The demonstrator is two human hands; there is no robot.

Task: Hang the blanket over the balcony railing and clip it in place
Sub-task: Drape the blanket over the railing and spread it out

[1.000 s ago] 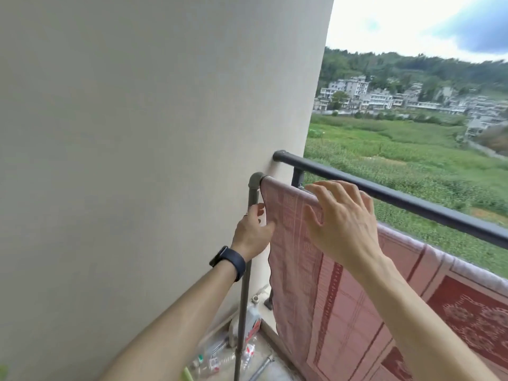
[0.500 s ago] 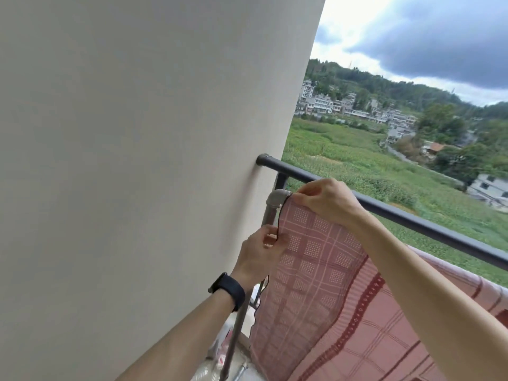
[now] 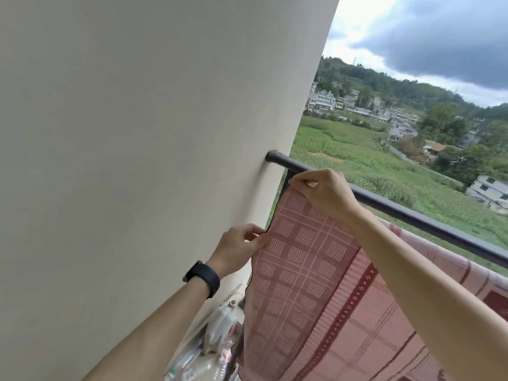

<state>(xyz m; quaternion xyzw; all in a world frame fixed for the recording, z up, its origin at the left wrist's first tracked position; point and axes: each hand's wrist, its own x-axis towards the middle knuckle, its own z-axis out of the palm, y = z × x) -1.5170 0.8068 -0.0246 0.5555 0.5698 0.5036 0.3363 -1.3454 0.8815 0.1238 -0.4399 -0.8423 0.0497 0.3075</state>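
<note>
A pink and dark-red checked blanket point(image 3: 310, 276) hangs from near the dark metal balcony railing point(image 3: 412, 215) and runs off to the lower right. My right hand point(image 3: 325, 192) pinches the blanket's top left corner, lifted up in front of the railing near the wall. My left hand point(image 3: 237, 250), with a black watch on its wrist, pinches the blanket's left edge lower down. The grey pipe that carried the blanket is hidden behind the cloth. No clip is in view.
A plain cream wall point(image 3: 137, 160) fills the left side, and the railing ends in it. At the wall's foot lie plastic bottles and clutter point(image 3: 217, 336). Beyond the railing are green fields and houses far below.
My right hand has gone from lying flat on the blanket's top to pinching its corner and lifting it. My left hand has moved from the pipe to the blanket's left edge.
</note>
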